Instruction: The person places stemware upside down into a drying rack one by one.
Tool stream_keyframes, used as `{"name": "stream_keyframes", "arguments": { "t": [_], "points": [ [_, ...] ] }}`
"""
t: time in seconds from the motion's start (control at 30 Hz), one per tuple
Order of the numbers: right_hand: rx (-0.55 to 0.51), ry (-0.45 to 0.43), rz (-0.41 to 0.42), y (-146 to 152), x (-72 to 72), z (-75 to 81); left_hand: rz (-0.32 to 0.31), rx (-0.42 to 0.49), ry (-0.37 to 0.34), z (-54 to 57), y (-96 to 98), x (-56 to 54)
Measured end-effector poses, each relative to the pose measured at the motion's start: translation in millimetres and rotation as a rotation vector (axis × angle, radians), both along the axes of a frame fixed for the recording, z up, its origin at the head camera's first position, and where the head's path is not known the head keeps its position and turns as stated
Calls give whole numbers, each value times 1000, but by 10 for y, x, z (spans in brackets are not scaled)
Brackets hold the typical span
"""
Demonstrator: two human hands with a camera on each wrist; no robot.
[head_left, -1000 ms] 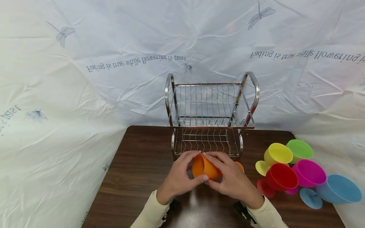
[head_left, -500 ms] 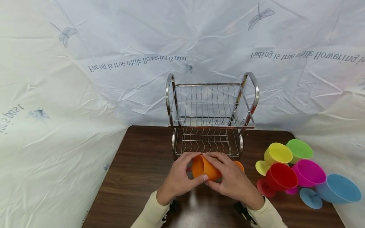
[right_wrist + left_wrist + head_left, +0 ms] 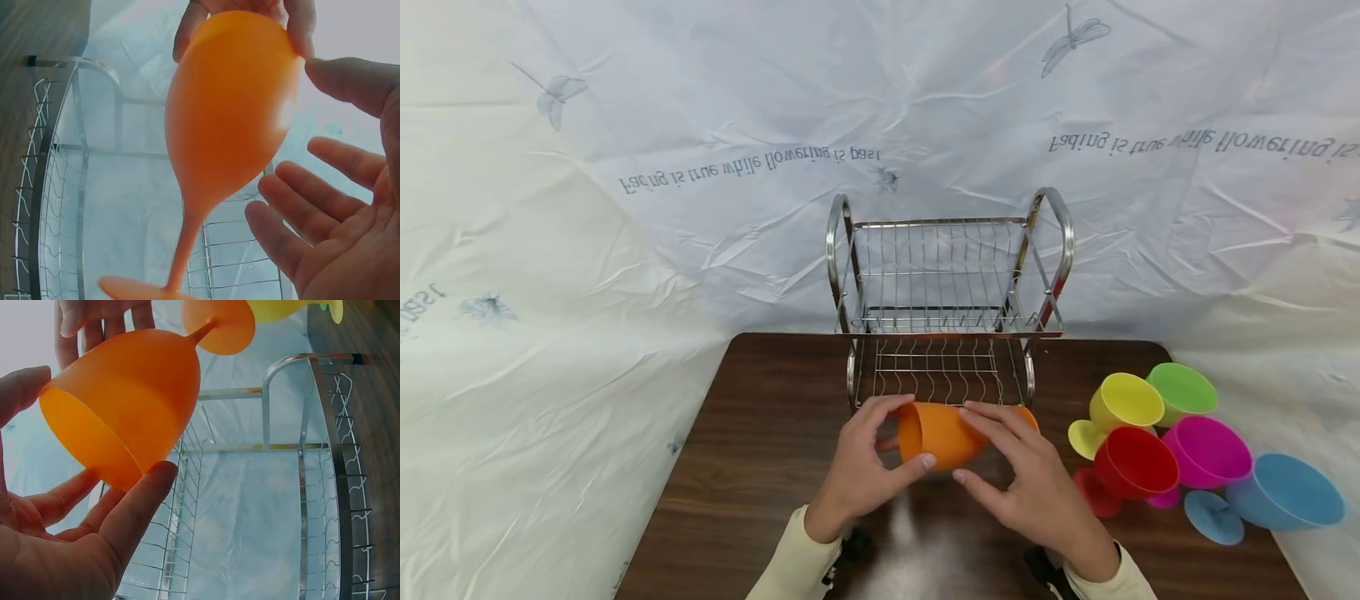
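Note:
An orange plastic goblet (image 3: 946, 435) lies tilted on its side in the air, its mouth toward the left and its foot toward the right. My left hand (image 3: 863, 467) holds it by the rim, thumb on the near side and fingers on the far side. In the left wrist view the goblet's (image 3: 140, 384) hollow bowl and round foot show. Beside the bowl is my right hand (image 3: 1037, 483), its fingers spread and fairly straight. The right wrist view shows those fingers apart from the goblet (image 3: 234, 106), with the thumb close to the rim.
A two-tier metal dish rack (image 3: 1067, 242) stands behind the hands. At the right of the dark wooden table (image 3: 760, 433) lie several tilted goblets: yellow (image 3: 1126, 400), green (image 3: 1183, 390), red (image 3: 1138, 462), magenta (image 3: 1210, 452) and blue (image 3: 1285, 493). Patterned white sheeting hangs behind.
My right hand has loosened from the goblet's bowl and drawn back to the right, its fingers spreading. The left hand still holds the rim, with the goblet shifted slightly left.

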State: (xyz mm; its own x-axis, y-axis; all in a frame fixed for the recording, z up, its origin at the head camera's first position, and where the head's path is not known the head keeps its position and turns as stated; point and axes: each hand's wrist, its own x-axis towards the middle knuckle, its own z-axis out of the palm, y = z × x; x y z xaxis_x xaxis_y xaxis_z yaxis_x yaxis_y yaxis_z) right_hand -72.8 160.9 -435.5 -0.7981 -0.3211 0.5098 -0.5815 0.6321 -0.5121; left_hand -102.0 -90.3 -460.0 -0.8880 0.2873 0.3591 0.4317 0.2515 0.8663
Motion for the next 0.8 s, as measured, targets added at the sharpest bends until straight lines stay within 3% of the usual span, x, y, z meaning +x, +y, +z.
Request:
{"name": "stream_keyframes", "arguments": {
  "t": [0.23, 0.37, 0.47, 0.53, 0.7, 0.8],
  "points": [
    [-199, -8, -51, -40, 154, -40, 5, 102, 12, -7, -7, 0],
    [-359, 49, -83, -94, 248, -116, 7, 153, 15, -10, 15, 15],
    [-502, 37, -92, -147, 304, -192, 2, 203, 6, -24, 28, 31],
    [-607, -39, -100, -176, 337, -237, -9, 243, -7, -33, 34, 39],
    [-841, -327, -116, -190, 318, -339, -49, 341, -31, -52, 48, 45],
    [-970, -407, -63, -191, 253, -406, -84, 413, -63, -51, 70, 52]
  ]
}}
